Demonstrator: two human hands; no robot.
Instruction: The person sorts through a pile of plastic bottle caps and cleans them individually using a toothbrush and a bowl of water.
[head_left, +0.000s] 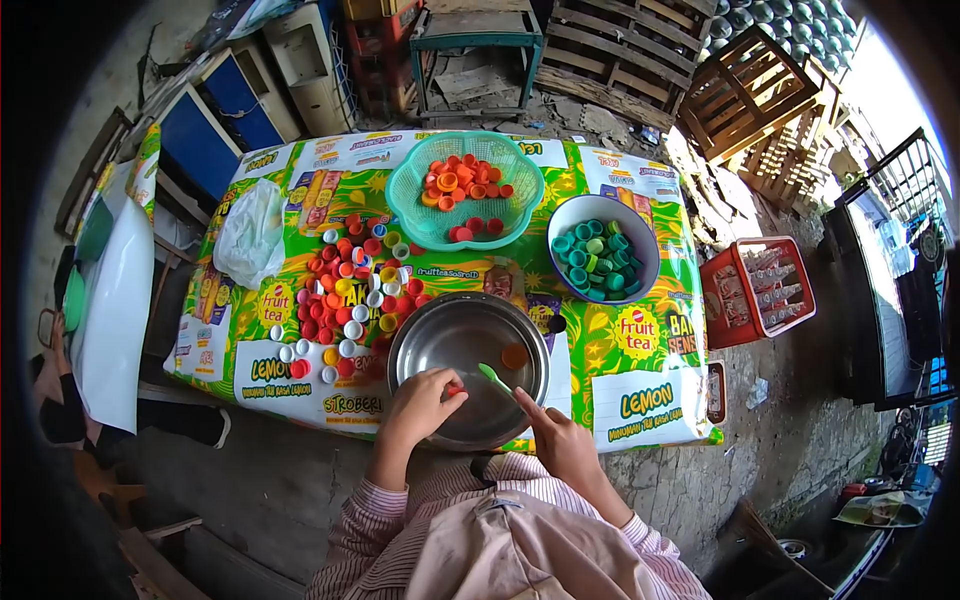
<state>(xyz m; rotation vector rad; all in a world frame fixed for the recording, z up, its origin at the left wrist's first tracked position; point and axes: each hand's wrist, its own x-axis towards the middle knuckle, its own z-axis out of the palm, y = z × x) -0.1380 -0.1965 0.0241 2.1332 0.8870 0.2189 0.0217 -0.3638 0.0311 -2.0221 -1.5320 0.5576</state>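
Observation:
My left hand (pixel 424 402) is closed on a small red cap (pixel 453 390) at the near left rim of a steel bowl (pixel 425 340). In my right hand (pixel 560 435) is a tool with a light green blade (pixel 493 379), which points up and left over the bowl. One orange cap (pixel 514 357) lies inside the bowl. Left of the bowl, many red, white and yellow caps (pixel 345 290) are spread on the table. Behind it stands a turquoise basket (pixel 400 205) with orange and red caps. A white basin (pixel 655 250) to the right holds green caps.
A printed plastic cover (pixel 640 395) lies over the table. A clear plastic bag (pixel 250 235) rests at its left side. On the floor to the right is a red crate (pixel 730 310) with packets. Beyond the table are a stool (pixel 475 50) and wooden pallets (pixel 625 50).

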